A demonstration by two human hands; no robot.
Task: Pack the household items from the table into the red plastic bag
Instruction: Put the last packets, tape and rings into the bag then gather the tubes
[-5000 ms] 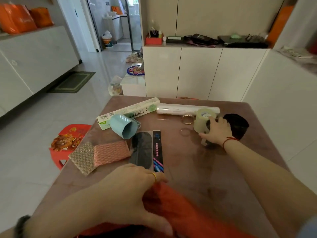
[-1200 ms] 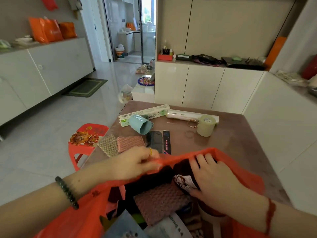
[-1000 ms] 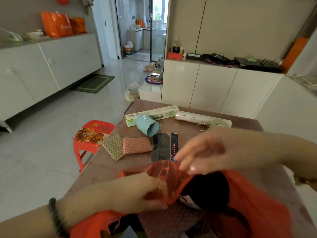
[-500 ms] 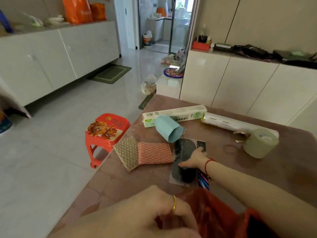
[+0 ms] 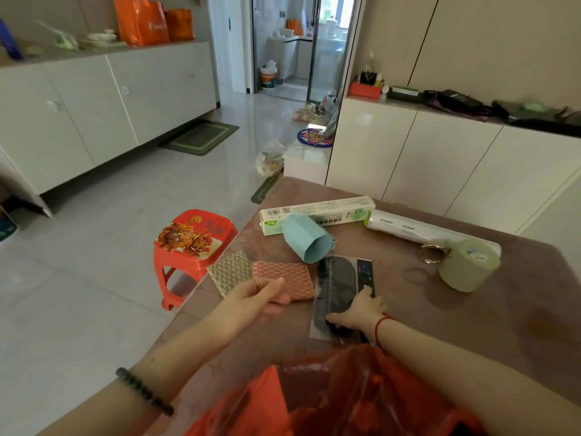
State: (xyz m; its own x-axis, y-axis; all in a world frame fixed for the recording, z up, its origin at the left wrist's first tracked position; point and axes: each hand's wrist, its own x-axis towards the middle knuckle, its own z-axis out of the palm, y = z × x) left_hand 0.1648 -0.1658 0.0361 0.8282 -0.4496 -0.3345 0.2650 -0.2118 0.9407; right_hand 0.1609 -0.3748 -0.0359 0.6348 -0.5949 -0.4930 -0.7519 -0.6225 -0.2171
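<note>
The red plastic bag (image 5: 345,391) lies open at the table's near edge, with neither hand on it. My right hand (image 5: 356,311) grips the near end of a black packet in a clear sleeve (image 5: 336,275). My left hand (image 5: 261,294) pinches the near edge of a pink scouring pad (image 5: 289,273), fingers on top and thumb at the edge. A gold pad (image 5: 231,272) lies beside the pink one. Further back are a teal cup on its side (image 5: 309,240), a white-green box (image 5: 317,212), a film roll (image 5: 418,229) and a pale green tape roll (image 5: 468,265).
A key ring (image 5: 430,253) and a rubber band (image 5: 415,273) lie by the tape roll on the brown table (image 5: 487,335). A red stool (image 5: 191,240) stands at the table's left edge. White cabinets stand behind the table and along the left wall.
My left hand has let go of the red bag and reached forward to the pink pad. My right hand has closed on the near end of the black packet.
</note>
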